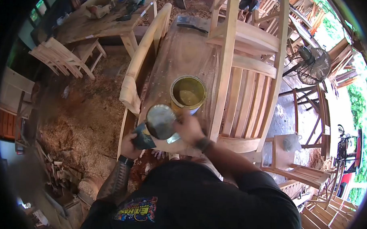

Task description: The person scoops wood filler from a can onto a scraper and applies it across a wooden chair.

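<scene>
My left hand [130,147] is closed round a dark teal, flat-sided piece [145,137]; its exact kind is not clear. A round, greyish metal lid [161,121] overlaps the top of that piece. My right hand [190,129], slightly blurred, has its fingers at the lid's right edge and appears to grip it. Just beyond the hands, an open metal can [188,93] with a yellowish inside stands upright on the wooden bench [185,50]. A small shiny, pale item [173,138] lies below my right hand; I cannot make out what it is.
A slatted wooden chair frame [246,100] stands right of the can. A curved wooden rail [145,52] runs along the left. A dark-handled tool [193,27] lies at the bench's far end. Wood shavings [82,107] cover the floor; a black fan [312,64] stands at right.
</scene>
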A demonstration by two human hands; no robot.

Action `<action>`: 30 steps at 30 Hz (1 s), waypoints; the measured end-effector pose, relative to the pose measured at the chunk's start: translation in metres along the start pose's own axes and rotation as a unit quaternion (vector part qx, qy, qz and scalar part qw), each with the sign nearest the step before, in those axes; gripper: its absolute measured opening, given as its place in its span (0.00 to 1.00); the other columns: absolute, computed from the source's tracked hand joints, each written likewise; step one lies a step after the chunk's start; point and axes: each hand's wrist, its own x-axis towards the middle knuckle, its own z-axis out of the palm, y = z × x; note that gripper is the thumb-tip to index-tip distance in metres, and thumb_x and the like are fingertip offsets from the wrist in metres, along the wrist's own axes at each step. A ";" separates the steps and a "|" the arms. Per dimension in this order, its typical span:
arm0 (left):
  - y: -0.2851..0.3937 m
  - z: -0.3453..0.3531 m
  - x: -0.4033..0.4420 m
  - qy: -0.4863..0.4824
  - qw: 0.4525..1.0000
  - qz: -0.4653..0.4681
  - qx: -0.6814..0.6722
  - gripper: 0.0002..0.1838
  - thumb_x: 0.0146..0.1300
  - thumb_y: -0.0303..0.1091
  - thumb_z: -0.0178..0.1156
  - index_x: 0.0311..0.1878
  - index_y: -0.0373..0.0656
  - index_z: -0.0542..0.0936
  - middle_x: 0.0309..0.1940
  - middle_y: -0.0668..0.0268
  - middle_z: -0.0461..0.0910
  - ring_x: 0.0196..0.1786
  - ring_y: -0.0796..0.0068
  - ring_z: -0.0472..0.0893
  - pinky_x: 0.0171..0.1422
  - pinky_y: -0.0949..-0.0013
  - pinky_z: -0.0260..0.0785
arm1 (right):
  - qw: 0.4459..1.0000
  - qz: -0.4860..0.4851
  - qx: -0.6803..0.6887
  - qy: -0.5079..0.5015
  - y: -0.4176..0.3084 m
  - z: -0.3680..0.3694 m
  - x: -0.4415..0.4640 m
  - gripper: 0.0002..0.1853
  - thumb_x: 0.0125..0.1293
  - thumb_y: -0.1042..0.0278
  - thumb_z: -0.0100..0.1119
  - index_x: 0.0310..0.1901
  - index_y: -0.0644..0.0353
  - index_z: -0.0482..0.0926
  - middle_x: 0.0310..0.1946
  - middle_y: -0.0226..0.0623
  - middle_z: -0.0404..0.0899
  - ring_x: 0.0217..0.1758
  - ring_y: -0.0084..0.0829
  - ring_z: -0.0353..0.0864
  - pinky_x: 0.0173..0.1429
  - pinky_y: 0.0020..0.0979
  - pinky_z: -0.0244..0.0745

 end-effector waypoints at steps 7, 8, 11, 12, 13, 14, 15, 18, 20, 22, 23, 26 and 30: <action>0.001 0.127 0.108 -0.093 0.990 -0.015 0.101 0.27 0.69 0.29 0.54 0.71 0.29 0.75 0.63 0.53 0.82 0.60 0.62 0.85 0.71 0.60 0.75 | 0.964 -0.055 -0.204 0.164 0.037 -0.095 0.089 0.16 0.66 0.60 0.62 0.47 0.65 0.82 0.44 0.59 0.86 0.51 0.59 0.86 0.57 0.53 0.79; 0.003 0.125 0.124 -0.077 0.980 0.011 0.186 0.25 0.69 0.29 0.56 0.67 0.29 0.78 0.61 0.53 0.84 0.59 0.63 0.85 0.68 0.61 0.75 | 0.961 -0.049 -0.224 0.157 0.036 -0.097 0.097 0.16 0.65 0.60 0.62 0.47 0.65 0.83 0.44 0.60 0.86 0.51 0.59 0.85 0.58 0.53 0.79; 0.009 0.103 0.161 -0.050 0.906 0.102 0.407 0.17 0.68 0.33 0.62 0.54 0.30 0.86 0.51 0.55 0.88 0.53 0.67 0.86 0.60 0.66 0.76 | 0.957 -0.050 -0.239 0.156 0.039 -0.106 0.112 0.17 0.64 0.60 0.63 0.48 0.65 0.83 0.44 0.59 0.86 0.52 0.59 0.85 0.59 0.53 0.79; 0.009 0.097 0.167 -0.048 0.873 0.138 0.465 0.15 0.67 0.34 0.64 0.49 0.31 0.88 0.46 0.56 0.89 0.51 0.69 0.86 0.58 0.68 0.75 | 0.958 -0.050 -0.235 0.159 0.044 -0.108 0.114 0.18 0.64 0.60 0.63 0.48 0.64 0.83 0.44 0.59 0.86 0.52 0.59 0.85 0.60 0.52 0.79; 0.015 0.117 0.151 -0.037 0.866 0.125 0.482 0.15 0.67 0.34 0.65 0.49 0.31 0.88 0.45 0.56 0.88 0.51 0.70 0.86 0.58 0.67 0.75 | 0.960 -0.030 -0.233 0.150 0.048 -0.108 0.115 0.20 0.63 0.58 0.65 0.51 0.64 0.83 0.46 0.59 0.86 0.54 0.59 0.85 0.61 0.51 0.79; 0.015 0.125 0.140 -0.024 0.859 0.110 0.499 0.15 0.67 0.34 0.65 0.48 0.32 0.88 0.44 0.56 0.88 0.51 0.70 0.86 0.58 0.67 0.75 | 0.963 -0.028 -0.223 0.149 0.055 -0.108 0.111 0.21 0.63 0.58 0.65 0.51 0.64 0.83 0.47 0.59 0.86 0.55 0.59 0.84 0.62 0.51 0.78; 0.020 0.119 0.144 -0.049 0.820 0.124 0.557 0.16 0.67 0.32 0.63 0.52 0.31 0.87 0.45 0.59 0.88 0.51 0.70 0.86 0.60 0.67 0.76 | 0.966 -0.026 -0.211 0.149 0.051 -0.110 0.105 0.21 0.63 0.57 0.66 0.52 0.64 0.83 0.48 0.59 0.86 0.56 0.58 0.84 0.63 0.50 0.78; 0.017 0.133 0.135 -0.033 0.940 0.024 0.339 0.20 0.68 0.29 0.61 0.60 0.28 0.83 0.51 0.59 0.87 0.53 0.69 0.86 0.64 0.67 0.76 | 0.972 -0.054 -0.174 0.147 0.052 -0.108 0.084 0.21 0.66 0.58 0.64 0.53 0.66 0.82 0.50 0.59 0.85 0.58 0.58 0.83 0.67 0.50 0.75; 0.013 0.128 0.137 -0.045 0.948 0.035 0.314 0.25 0.69 0.27 0.58 0.68 0.27 0.77 0.56 0.57 0.85 0.55 0.68 0.86 0.66 0.67 0.77 | 0.975 -0.068 -0.140 0.159 0.055 -0.106 0.063 0.19 0.68 0.59 0.62 0.52 0.67 0.82 0.49 0.58 0.85 0.57 0.58 0.83 0.67 0.50 0.75; 0.015 0.132 0.132 -0.045 0.959 0.054 0.275 0.26 0.69 0.26 0.57 0.69 0.27 0.76 0.58 0.56 0.85 0.56 0.67 0.86 0.66 0.67 0.78 | 0.944 -0.145 -0.205 0.215 0.088 -0.097 0.047 0.15 0.68 0.62 0.60 0.47 0.66 0.83 0.39 0.51 0.85 0.46 0.52 0.85 0.54 0.48 0.80; 0.019 0.137 0.127 -0.043 0.967 0.055 0.245 0.24 0.69 0.25 0.57 0.66 0.27 0.77 0.56 0.55 0.85 0.57 0.66 0.85 0.67 0.67 0.77 | 0.909 -0.160 -0.375 0.085 0.105 -0.087 0.035 0.15 0.65 0.61 0.60 0.44 0.65 0.84 0.40 0.53 0.85 0.46 0.52 0.86 0.53 0.48 0.80; 0.029 0.117 0.119 -0.039 0.984 -0.012 0.172 0.19 0.69 0.25 0.57 0.61 0.28 0.80 0.54 0.56 0.85 0.58 0.66 0.85 0.69 0.64 0.77 | 0.851 -0.035 -0.452 -0.267 0.121 -0.040 -0.014 0.15 0.55 0.61 0.61 0.37 0.64 0.88 0.44 0.55 0.86 0.49 0.50 0.87 0.51 0.49 0.83; 0.018 0.086 0.117 -0.016 0.961 0.014 0.276 0.12 0.69 0.26 0.59 0.51 0.31 0.82 0.48 0.59 0.85 0.51 0.66 0.86 0.59 0.61 0.82 | 0.874 0.031 -0.455 -0.169 0.131 0.001 -0.034 0.20 0.65 0.61 0.57 0.50 0.66 0.87 0.59 0.57 0.82 0.61 0.54 0.84 0.62 0.51 0.81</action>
